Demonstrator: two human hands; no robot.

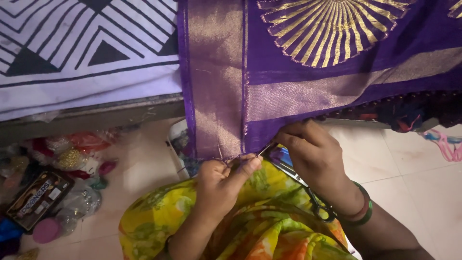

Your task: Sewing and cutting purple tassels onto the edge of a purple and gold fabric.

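A purple cloth with gold woven bands (288,62) hangs down from a bed edge in front of me. My left hand (222,180) pinches loose threads at the cloth's lower hem. My right hand (315,154) grips the hem just to the right and holds a thin metal hook or needle (266,149) whose tip points toward the left hand's fingers. A pair of scissors (308,192) lies on my lap under the right wrist, which wears green and red bangles (363,212). My lap is covered in yellow floral fabric (260,221).
A bedsheet with black and white triangles (72,43) covers the bed at upper left. Several bright trinkets, a small dark box (38,197) and a pink round thing lie on the tiled floor at left. Pink cord (447,144) lies at right.
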